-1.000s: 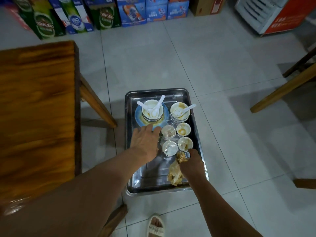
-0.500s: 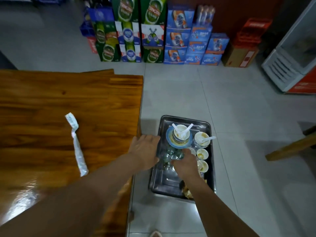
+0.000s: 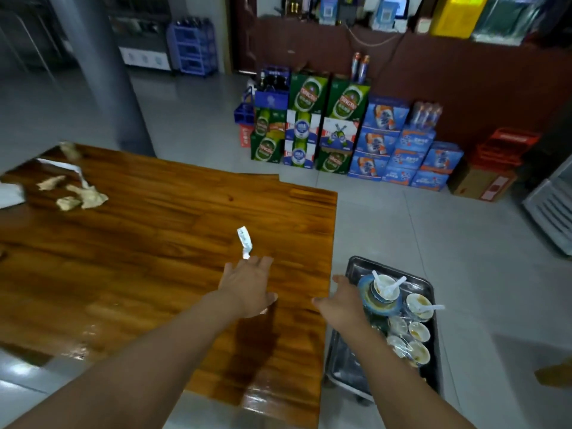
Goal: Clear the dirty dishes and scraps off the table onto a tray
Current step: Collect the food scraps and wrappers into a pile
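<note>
Several dirty bowls with white spoons crowd the metal tray on the floor beside the wooden counter. Both hands are spread and empty: the left hand reaches over the counter near a white wrapper, the right hand hovers at its edge. Crumpled napkins lie at the far end. Green beer cartons behind carry blurred lettering.
</note>
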`<state>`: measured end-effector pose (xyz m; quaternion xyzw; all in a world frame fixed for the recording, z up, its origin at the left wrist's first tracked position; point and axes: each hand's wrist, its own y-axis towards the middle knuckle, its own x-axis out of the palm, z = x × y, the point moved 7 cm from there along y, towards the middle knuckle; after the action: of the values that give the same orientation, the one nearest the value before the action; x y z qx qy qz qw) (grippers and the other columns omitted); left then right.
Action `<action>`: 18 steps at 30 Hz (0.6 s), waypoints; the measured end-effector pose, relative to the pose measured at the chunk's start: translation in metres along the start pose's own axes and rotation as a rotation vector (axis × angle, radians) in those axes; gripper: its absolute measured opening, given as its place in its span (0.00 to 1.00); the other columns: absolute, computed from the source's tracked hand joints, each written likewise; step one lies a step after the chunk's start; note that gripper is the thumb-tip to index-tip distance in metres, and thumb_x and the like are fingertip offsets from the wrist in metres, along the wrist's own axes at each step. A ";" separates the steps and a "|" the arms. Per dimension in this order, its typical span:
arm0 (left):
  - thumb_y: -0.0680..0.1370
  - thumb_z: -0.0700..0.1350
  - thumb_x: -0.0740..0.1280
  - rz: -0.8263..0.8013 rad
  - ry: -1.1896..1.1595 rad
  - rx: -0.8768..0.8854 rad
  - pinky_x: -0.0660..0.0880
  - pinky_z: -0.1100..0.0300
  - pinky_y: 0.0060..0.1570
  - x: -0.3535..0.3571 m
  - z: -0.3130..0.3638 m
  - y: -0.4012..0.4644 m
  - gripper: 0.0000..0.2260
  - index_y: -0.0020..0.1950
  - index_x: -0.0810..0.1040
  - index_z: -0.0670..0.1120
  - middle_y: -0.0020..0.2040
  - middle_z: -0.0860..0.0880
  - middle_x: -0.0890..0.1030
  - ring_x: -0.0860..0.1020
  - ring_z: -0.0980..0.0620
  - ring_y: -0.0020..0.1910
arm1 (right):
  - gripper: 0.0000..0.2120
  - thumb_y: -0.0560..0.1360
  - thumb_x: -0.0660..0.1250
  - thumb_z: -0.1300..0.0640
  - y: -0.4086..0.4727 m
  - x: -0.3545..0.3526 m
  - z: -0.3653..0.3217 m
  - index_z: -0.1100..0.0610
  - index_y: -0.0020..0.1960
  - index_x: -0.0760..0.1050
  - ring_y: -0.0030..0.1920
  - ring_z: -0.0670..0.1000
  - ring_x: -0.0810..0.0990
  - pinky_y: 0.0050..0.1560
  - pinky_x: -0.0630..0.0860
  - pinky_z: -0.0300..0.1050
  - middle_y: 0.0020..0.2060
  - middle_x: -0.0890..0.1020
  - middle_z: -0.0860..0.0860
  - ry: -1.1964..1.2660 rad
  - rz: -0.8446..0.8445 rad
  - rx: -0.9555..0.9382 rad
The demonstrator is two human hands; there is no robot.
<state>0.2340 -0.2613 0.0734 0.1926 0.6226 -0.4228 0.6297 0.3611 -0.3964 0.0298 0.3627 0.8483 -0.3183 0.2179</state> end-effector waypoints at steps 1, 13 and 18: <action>0.77 0.56 0.63 0.005 -0.008 -0.013 0.58 0.45 0.70 -0.002 -0.008 -0.005 0.32 0.76 0.52 0.50 0.75 0.47 0.61 0.60 0.45 0.74 | 0.27 0.70 0.71 0.55 -0.004 0.004 -0.005 0.54 0.66 0.66 0.60 0.57 0.75 0.60 0.74 0.49 0.62 0.72 0.56 -0.010 0.005 -0.010; 0.79 0.56 0.61 0.014 -0.110 -0.114 0.57 0.45 0.71 -0.045 -0.166 -0.109 0.31 0.77 0.51 0.49 0.75 0.46 0.61 0.60 0.43 0.74 | 0.34 0.73 0.70 0.56 -0.078 0.105 -0.103 0.53 0.74 0.58 0.66 0.58 0.71 0.61 0.75 0.50 0.70 0.64 0.55 -0.073 0.017 -0.038; 0.78 0.57 0.61 -0.008 -0.137 -0.146 0.60 0.44 0.70 -0.038 -0.204 -0.113 0.31 0.76 0.52 0.49 0.74 0.46 0.62 0.62 0.43 0.73 | 0.32 0.74 0.68 0.56 -0.079 0.125 -0.116 0.56 0.73 0.58 0.66 0.58 0.70 0.58 0.74 0.48 0.68 0.66 0.57 -0.144 0.034 -0.025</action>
<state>0.0250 -0.1580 0.1111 0.1143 0.6082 -0.3910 0.6813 0.2053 -0.2977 0.0667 0.3505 0.8281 -0.3290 0.2884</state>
